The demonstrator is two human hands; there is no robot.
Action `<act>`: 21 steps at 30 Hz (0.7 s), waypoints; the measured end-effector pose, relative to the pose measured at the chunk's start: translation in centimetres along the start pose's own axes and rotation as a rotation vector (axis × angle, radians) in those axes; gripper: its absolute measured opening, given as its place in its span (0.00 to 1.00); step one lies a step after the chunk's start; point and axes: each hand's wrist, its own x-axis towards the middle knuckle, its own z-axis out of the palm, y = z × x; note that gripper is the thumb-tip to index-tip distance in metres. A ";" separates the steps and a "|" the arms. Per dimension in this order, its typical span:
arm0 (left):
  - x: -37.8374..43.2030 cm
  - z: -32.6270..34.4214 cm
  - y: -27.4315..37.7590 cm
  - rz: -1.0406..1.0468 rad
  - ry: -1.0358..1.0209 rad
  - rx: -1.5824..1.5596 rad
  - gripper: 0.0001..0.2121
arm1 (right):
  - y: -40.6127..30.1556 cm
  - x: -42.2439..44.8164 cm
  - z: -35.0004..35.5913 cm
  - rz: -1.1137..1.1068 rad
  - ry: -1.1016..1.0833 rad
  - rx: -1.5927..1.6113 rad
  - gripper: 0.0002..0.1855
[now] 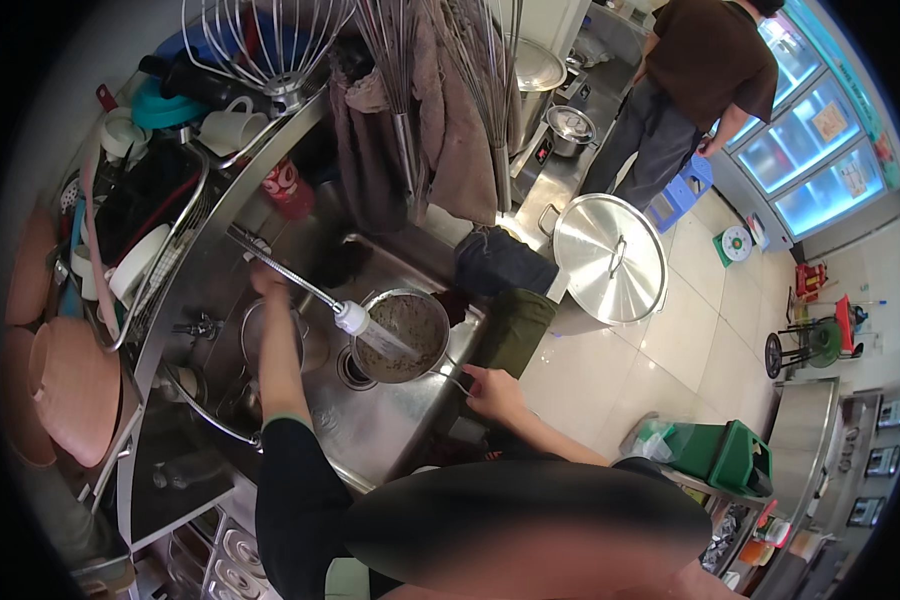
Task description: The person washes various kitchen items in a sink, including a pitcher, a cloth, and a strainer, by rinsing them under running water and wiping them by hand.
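Observation:
Water sprays from a faucet head (351, 318) on a flexible metal hose into a round metal pan (412, 330) with dark residue inside, over the steel sink (367, 427). My right hand (495, 394) is at the pan's wire-like handle (452, 376), fingers curled on it. My left hand (268, 276) reaches to the tap fitting (253, 247) at the sink's back wall; its fingers are partly hidden, so its grip cannot be made out. Below my left forearm stands a metal pot (249, 337). The drain (356, 371) lies beside the pan.
Whisks (401, 142) and brown cloths (457, 150) hang above the sink. A large lidded stockpot (607, 259) stands beyond it. A shelf rack (195, 202) of dishes is at left. A person (690, 82) stands near a blue stool (682, 193); a green bin (735, 457) is at right.

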 end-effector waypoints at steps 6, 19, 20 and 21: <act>-24.7 7.2 6.4 0.924 -0.537 0.604 0.37 | 0.1 1.4 -0.9 -0.041 0.054 -0.067 0.30; -31.4 9.9 9.5 -0.087 -0.947 0.186 0.42 | 1.0 2.5 0.1 -0.095 0.081 -0.139 0.33; -30.9 8.0 10.7 0.151 -1.216 0.420 0.39 | 2.1 3.1 0.4 -0.064 0.057 -0.049 0.33; -30.5 5.9 11.8 0.403 -1.467 0.662 0.37 | 3.3 3.4 0.8 -0.033 0.031 0.043 0.33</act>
